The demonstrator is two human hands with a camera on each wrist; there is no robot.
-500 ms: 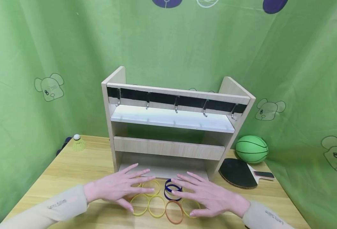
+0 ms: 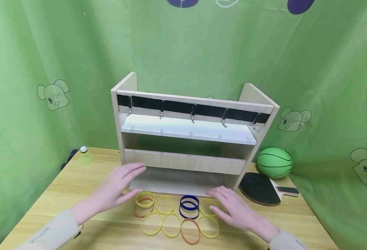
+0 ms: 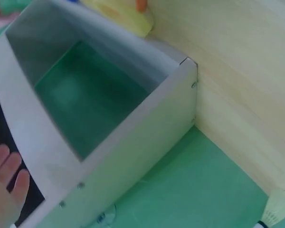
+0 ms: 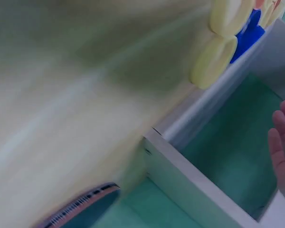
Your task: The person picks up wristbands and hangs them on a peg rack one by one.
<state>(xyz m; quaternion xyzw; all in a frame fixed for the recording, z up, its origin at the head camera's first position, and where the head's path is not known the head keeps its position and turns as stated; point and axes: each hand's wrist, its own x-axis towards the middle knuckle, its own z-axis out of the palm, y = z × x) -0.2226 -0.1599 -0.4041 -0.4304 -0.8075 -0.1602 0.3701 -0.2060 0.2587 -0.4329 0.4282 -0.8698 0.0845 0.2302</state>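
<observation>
My left hand (image 2: pixel 118 184) is raised left of a group of thin bands, fingers extended and nothing held. Over the group's right edge hovers my right hand (image 2: pixel 230 210), fingers loosely straight, also holding nothing. Between them lie several yellow bands (image 2: pixel 151 234), two blue bands (image 2: pixel 189 209) overlapping, and an orange band (image 2: pixel 190 243) at the front. At the left, one yellow band (image 2: pixel 144 207) overlaps another orange band (image 2: pixel 143 217). Behind them stands a wooden rack (image 2: pixel 183 161); several metal hooks (image 2: pixel 193 118) hang along its black strip.
A black table tennis paddle (image 2: pixel 259 189) and a green ball (image 2: pixel 274 162) sit right of the rack. A yellow shuttlecock (image 2: pixel 85 158) stands at the table's back left corner. Green curtain (image 2: pixel 183 45) encloses the wooden table (image 2: pixel 61 194).
Both hands have drawn apart from over the bands. The left moved left and up, turning sideways; the right shifted right. More bands are uncovered, and they look unmoved.
</observation>
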